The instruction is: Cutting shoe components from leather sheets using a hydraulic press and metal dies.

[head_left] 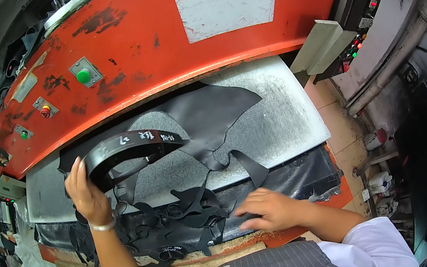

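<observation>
My left hand (pixel 88 195), with a bracelet at its wrist, grips the left end of a black curved cutting die (pixel 131 140) that has white marks on its rim. The die's right end lies over a dark leather sheet (pixel 215 108) with cut-out edges. That sheet rests on a pale, worn cutting board (pixel 300 119). My right hand (pixel 270 209) is in front of the board, thumb apart from its loosely bent fingers, holding nothing that I can see. Just left of it are tangled black leather scraps (pixel 181 214), and a narrow strip of leather (pixel 250 166) hangs off the sheet above it.
A large orange press beam (pixel 150 48) spans the back, with a green button (pixel 83 76) and a red button (pixel 45 111). Lit controls sit on a box (pixel 354 49) at the right. A wooden ledge (pixel 212 266) runs along the front, close to my apron.
</observation>
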A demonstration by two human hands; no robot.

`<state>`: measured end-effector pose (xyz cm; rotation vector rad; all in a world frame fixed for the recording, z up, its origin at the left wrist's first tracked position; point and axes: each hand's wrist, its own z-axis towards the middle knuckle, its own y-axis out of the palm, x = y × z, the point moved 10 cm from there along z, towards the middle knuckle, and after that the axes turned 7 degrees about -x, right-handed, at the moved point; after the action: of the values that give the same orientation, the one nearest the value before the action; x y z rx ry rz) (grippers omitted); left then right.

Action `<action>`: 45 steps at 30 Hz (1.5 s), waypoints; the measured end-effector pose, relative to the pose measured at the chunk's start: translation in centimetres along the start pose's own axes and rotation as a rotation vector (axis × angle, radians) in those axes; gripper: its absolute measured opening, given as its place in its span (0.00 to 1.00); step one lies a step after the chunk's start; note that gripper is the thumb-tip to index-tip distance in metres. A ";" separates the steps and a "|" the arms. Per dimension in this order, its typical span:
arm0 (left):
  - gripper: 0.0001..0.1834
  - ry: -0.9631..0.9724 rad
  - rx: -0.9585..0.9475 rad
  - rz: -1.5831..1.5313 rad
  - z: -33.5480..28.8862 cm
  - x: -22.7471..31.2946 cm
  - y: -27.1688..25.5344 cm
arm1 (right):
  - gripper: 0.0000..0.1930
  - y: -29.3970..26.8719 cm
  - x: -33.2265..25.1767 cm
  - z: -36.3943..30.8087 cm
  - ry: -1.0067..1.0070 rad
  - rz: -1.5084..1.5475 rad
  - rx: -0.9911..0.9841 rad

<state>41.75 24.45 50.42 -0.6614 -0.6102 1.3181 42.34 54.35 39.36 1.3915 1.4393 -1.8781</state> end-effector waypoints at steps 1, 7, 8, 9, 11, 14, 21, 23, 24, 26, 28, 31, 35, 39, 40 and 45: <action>0.18 -0.041 0.018 -0.062 -0.5 0.7 -1.2 | 0.26 0.6 -0.9 1.1 -0.025 0.083 -0.022; 0.22 -0.510 0.146 -0.618 -4.3 6.5 0.0 | 0.62 1.4 -0.5 5.6 -0.067 0.388 0.311; 0.24 -0.520 0.177 -0.893 -4.2 8.4 1.5 | 0.63 0.2 -1.0 5.4 -0.100 0.241 0.399; 0.27 -0.515 0.140 -1.033 -3.9 10.9 3.1 | 0.64 -1.0 -1.5 5.0 -0.130 0.088 0.488; 0.31 -0.647 0.127 -1.442 -4.0 14.6 5.6 | 0.64 -2.3 -0.2 3.0 -0.174 0.500 0.780; 0.35 -0.558 0.045 -1.660 -4.1 19.7 7.4 | 0.58 -5.3 1.1 -0.3 -0.046 0.645 0.996; 0.17 -0.150 -0.494 -1.054 0.6 17.1 17.0 | 0.42 -13.7 7.2 -6.5 0.288 0.246 0.828; 0.16 -0.302 -0.479 -0.682 0.0 11.5 21.7 | 0.42 -15.6 7.6 -6.0 0.338 0.200 0.747; 0.17 -0.408 -0.454 -0.523 -0.7 9.4 23.3 | 0.42 -16.0 8.0 -5.1 0.357 0.157 0.616; 0.17 -0.464 -0.487 -0.369 -2.0 8.5 25.3 | 0.43 -16.4 9.9 -3.6 0.353 0.067 0.442; 0.15 -0.466 -0.519 -0.338 -3.0 9.0 26.5 | 0.42 -16.9 10.7 -1.5 0.361 0.000 0.293; 0.12 -0.440 -0.480 -0.438 -3.9 10.1 26.4 | 0.40 -16.3 11.7 3.2 0.404 -0.111 -0.064; 0.13 -0.418 -0.399 -0.422 -3.5 10.0 24.8 | 0.40 -15.4 14.4 9.3 0.381 -0.147 -0.240; 0.22 -0.443 -0.362 -0.496 -4.0 9.9 24.1 | 0.37 -14.7 16.5 13.6 0.417 0.016 -0.362; 0.21 -0.442 -0.358 -0.499 -4.1 10.0 24.0 | 0.34 -14.6 16.9 14.3 0.401 0.077 -0.356; 0.20 -0.462 -0.416 -0.518 -5.0 10.1 24.3 | 0.38 -14.1 18.6 17.2 0.328 -0.005 -0.462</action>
<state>30.82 37.05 29.43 -0.4783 -1.3600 0.8541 15.44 49.28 29.74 1.4940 1.8824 -1.2373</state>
